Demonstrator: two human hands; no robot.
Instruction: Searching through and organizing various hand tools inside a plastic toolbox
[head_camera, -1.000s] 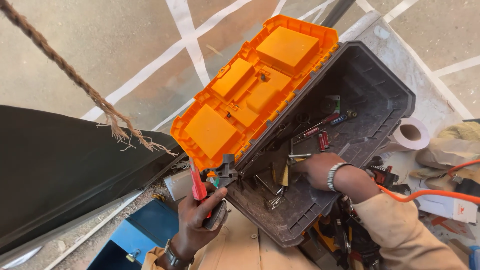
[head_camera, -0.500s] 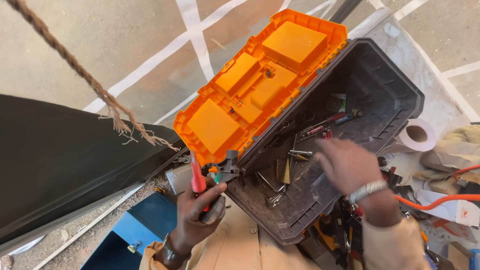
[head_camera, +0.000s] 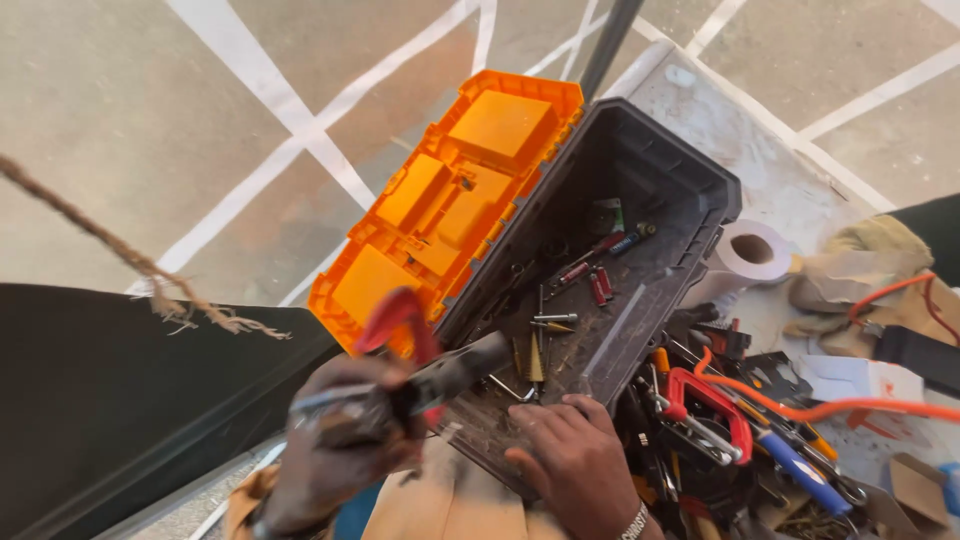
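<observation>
Resting on pale worktop (head_camera: 800, 170) | toolbox (head_camera: 640, 180) | tiled floor (head_camera: 120, 120) below

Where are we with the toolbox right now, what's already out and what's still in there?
Done: the black toolbox stands open, its orange lid swung back. In hand: the left hand grips a red-handled tool, blurred, so its kind is unclear; the right hand rests on the box's near edge. Left: drill bits and small parts lie loose on the box floor, and more tools sit piled beside it.
</observation>
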